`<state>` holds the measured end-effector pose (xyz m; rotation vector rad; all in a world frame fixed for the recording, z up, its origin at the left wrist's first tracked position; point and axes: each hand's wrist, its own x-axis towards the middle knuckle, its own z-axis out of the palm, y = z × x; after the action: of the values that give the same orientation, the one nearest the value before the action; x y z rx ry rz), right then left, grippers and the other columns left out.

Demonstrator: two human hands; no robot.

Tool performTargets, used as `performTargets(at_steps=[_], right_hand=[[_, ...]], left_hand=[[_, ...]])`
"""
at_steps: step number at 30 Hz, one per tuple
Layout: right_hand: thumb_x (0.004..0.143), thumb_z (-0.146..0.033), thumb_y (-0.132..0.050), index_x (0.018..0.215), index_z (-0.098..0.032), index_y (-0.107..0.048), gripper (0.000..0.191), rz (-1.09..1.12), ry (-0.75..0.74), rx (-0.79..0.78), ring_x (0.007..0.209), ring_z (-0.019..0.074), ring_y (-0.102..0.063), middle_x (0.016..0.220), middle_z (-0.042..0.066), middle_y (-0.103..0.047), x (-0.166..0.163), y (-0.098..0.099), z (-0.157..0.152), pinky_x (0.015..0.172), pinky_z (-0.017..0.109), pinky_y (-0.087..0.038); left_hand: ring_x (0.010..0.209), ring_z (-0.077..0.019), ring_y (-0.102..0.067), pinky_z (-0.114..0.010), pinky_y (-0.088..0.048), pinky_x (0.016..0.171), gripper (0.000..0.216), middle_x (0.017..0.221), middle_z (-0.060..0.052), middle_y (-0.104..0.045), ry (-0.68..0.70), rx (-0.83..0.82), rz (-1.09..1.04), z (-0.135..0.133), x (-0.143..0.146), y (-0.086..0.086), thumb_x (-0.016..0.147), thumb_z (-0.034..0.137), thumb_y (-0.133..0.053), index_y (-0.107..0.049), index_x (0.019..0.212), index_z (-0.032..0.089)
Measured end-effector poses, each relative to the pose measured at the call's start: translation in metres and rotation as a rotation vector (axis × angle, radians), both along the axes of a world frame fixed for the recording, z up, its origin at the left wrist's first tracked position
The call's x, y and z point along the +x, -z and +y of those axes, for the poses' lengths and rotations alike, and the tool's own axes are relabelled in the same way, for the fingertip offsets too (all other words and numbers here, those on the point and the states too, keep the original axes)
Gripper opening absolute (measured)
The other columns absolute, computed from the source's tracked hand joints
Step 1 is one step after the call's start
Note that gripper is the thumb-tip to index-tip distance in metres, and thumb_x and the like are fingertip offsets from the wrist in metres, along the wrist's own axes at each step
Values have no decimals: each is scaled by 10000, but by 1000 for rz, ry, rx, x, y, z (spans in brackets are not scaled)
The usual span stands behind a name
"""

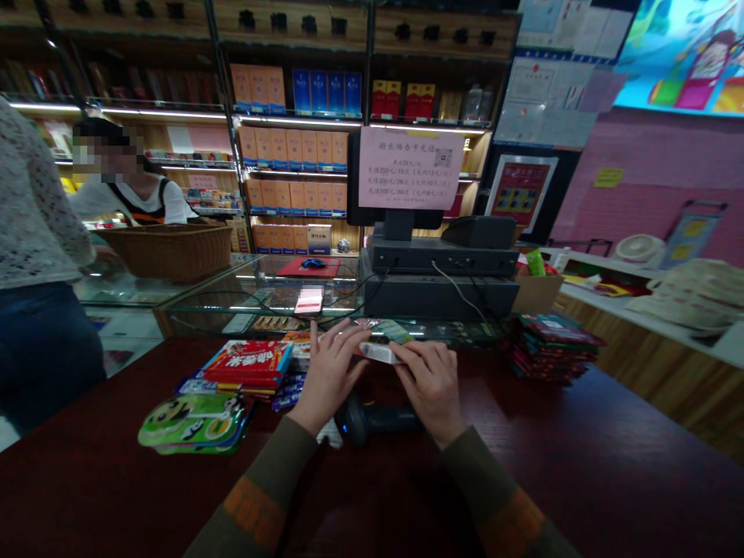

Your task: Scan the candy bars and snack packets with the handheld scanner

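My left hand and my right hand meet above a dark red counter. Both pinch the ends of a small flat white packet, held level between them. A black handheld barcode scanner lies on the counter just below my wrists. Left of my left hand sits a pile of flat snack packs, a red one on top, and a green cartoon-printed pack nearer me.
A register with a screen and a pink notice stands behind my hands. A stack of dark packets lies to the right. Two people stand at left beside a wicker basket on a glass case. Shelves of boxes line the back.
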<state>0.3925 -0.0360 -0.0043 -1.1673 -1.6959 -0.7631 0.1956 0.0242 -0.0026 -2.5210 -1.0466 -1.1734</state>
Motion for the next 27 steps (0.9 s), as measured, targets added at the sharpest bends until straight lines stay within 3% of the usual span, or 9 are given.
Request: performTargets(at_steps=[5,11,16,22,27], right_hand=[[966,-220,-595,1196,-261,-677,247,-16,-20,-33,962,222,-571,1033,50,-723,-6,4,2,831,377,-389],[963,-191,-600,1178,-263,-679,240,-50,-18,-42,980,227,-556,1050,38,-736,-13,7,5,838,382,-379],[956,-153,-588,1253,-285,-650,331,-57,-41,-77,1019,224,-566,1117,31,-734,-15,10,9,852,382,-387],[971,-165,-537,1362,-278,-573,409,-9,-47,-80,1104,240,-578,1223,60,-703,-11,15,10,911,403,-401],[965,-153,-514,1377,-239,-543,422,22,-94,-121,1137,245,-578,1209,72,-704,0,22,9,936,409,-410]], left_hand=[[1340,-225,-511,-617,71,1244,545,1294,-43,-670,98,13,-23,-11,6,-7,922,224,-609,-435,1433,301],[1271,-216,-556,-604,74,1251,456,1193,-21,-719,66,17,-57,-3,3,0,938,224,-591,-513,1381,297],[1265,-230,-552,-620,82,1243,289,1139,17,-746,45,7,-32,7,-3,10,960,242,-557,-648,1215,340],[1246,-237,-554,-607,-24,1254,329,1099,9,-742,-28,6,-118,22,-13,21,931,214,-580,-664,1214,360],[1228,-234,-562,-607,-16,1252,290,1066,-6,-738,-48,3,-124,29,-14,26,923,222,-593,-680,1176,332]])
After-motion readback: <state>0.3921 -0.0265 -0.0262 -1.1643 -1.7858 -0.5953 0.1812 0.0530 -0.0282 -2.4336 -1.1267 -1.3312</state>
